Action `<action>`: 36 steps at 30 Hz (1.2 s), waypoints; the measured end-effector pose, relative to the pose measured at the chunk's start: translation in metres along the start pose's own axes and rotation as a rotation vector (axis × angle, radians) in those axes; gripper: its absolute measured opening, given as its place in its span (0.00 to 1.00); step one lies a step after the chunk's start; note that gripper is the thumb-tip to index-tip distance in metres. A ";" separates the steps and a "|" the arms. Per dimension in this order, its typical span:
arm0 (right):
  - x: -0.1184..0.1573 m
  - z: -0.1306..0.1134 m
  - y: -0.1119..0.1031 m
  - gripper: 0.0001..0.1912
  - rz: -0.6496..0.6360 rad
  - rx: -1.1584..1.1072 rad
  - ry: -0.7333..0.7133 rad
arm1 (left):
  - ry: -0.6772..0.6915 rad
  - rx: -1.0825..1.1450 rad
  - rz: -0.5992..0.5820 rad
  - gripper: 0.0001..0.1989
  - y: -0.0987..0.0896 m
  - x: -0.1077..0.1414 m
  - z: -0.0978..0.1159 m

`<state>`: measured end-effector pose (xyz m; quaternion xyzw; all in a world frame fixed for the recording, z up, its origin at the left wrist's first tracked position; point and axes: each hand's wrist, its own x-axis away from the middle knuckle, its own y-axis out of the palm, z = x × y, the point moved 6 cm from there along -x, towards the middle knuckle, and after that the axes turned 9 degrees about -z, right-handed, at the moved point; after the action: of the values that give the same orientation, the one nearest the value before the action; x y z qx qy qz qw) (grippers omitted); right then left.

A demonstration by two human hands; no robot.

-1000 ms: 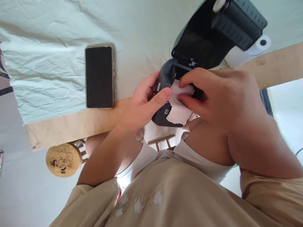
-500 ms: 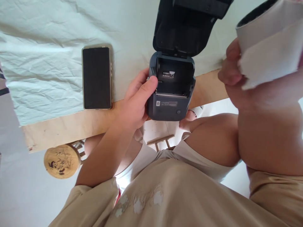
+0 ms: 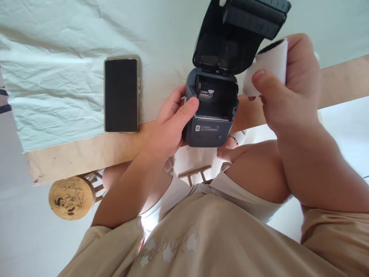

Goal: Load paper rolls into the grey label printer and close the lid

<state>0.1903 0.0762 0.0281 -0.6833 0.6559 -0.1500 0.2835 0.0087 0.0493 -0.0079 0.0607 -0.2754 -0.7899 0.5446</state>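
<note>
A dark blue-grey label printer (image 3: 207, 132) is held over the table's front edge, its black lid (image 3: 221, 42) swung up and back. The paper bay inside shows a small printed sticker and no roll. My left hand (image 3: 173, 123) grips the printer's left side, thumb over the rim of the bay. Just right of the printer, my right hand (image 3: 291, 84) is closed around a white paper roll (image 3: 271, 65) with a dark core end. The roll is tilted, and its paper edge comes close to the lid; whether they touch I cannot tell.
A smartphone (image 3: 121, 96) in a clear case lies screen up on the pale green cloth (image 3: 63, 88), left of the printer. The wooden table edge (image 3: 72, 157) runs across in front of me. A round wooden stool (image 3: 71, 198) stands at lower left.
My right hand has brought the paper roll leftward from the far right to beside the printer and turned it. The printer and its lid have shifted slightly right in view.
</note>
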 end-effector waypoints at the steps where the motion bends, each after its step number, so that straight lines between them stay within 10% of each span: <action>1: -0.001 -0.001 -0.001 0.09 0.011 -0.015 -0.014 | -0.004 -0.006 -0.003 0.12 -0.001 0.000 0.000; 14: -0.002 0.017 0.000 0.23 -0.008 0.409 0.178 | -0.035 0.016 -0.014 0.15 -0.004 -0.001 -0.006; 18: 0.005 -0.005 -0.006 0.28 0.040 0.293 -0.038 | -0.034 0.007 0.049 0.16 -0.006 -0.001 -0.005; 23: 0.015 -0.003 -0.052 0.25 0.402 0.266 -0.252 | -0.034 0.031 0.028 0.15 -0.003 -0.002 -0.005; 29: -0.001 0.051 -0.054 0.27 0.106 0.532 0.150 | -0.032 0.005 0.009 0.14 -0.003 -0.001 -0.002; 36: 0.002 0.060 -0.051 0.29 0.130 0.473 0.136 | -0.040 -0.031 0.002 0.15 -0.003 -0.002 -0.004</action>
<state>0.2667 0.0848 0.0095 -0.5426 0.6628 -0.3264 0.3998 0.0086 0.0501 -0.0125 0.0363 -0.2740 -0.7944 0.5408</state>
